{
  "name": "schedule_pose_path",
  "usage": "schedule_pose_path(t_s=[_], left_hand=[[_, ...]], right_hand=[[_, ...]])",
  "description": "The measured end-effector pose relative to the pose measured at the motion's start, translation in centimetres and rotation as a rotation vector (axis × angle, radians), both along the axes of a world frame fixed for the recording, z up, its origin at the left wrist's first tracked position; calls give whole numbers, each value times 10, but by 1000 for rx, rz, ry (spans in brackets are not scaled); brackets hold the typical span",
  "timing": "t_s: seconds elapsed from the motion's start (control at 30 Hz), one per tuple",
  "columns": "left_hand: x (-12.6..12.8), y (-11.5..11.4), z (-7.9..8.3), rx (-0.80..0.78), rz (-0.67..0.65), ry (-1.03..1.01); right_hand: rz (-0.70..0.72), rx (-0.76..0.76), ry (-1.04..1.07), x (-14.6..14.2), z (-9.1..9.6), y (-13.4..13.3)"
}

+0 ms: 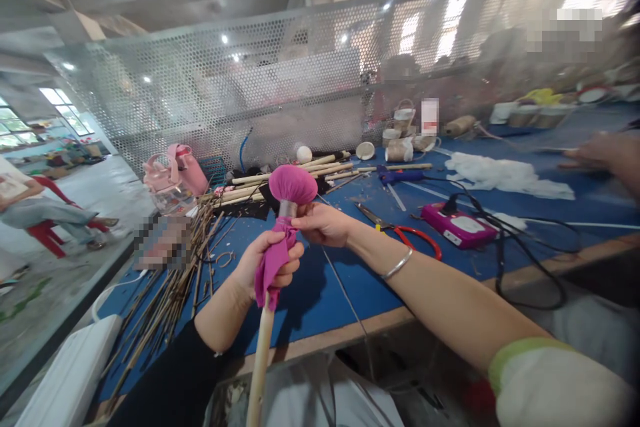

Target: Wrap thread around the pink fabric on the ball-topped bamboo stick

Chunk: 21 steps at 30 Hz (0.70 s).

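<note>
A wooden stick (261, 353) stands tilted in front of me, topped by a round magenta cloth-covered head (293, 183). Below the head, a grey band that looks like tape (287, 209) circles the neck, and loose magenta cloth (273, 265) hangs down the stick. My left hand (274, 257) is closed around the cloth and the stick beneath it. At the neck, my right hand (323, 223) pinches the band's edge or something thin there; its fingertips are partly hidden. A metal bangle (399, 263) is on my right wrist.
On the blue table (310, 307) lie red-handled scissors (407, 237), a purple power socket (457, 227) with black cables, a blue glue gun (397, 175) and white wadding (505, 173). Thin twigs (173, 293) cover the left side. Another person's hand (600, 153) is at right.
</note>
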<state>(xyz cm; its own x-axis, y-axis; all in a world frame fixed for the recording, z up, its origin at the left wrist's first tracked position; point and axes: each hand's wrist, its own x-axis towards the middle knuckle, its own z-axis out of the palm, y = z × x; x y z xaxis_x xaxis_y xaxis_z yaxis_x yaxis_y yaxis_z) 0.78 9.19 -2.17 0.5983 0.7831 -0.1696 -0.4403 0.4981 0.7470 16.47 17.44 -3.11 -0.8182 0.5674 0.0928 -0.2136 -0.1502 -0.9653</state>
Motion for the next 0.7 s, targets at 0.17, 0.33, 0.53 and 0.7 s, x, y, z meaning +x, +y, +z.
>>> schedule_pose_path(t_s=[0.17, 0.33, 0.53, 0.7], left_hand=[[0, 9, 6, 84, 427, 238], [11, -4, 3, 280, 519, 653], [13, -16, -2, 431, 628, 773], [15, -21, 1, 399, 618, 697]], right_hand=[[-113, 65, -10, -9, 3, -7], [-154, 97, -47, -15, 2, -13], [-108, 223, -176, -1, 7, -3], [-525, 332, -368, 11, 4, 21]])
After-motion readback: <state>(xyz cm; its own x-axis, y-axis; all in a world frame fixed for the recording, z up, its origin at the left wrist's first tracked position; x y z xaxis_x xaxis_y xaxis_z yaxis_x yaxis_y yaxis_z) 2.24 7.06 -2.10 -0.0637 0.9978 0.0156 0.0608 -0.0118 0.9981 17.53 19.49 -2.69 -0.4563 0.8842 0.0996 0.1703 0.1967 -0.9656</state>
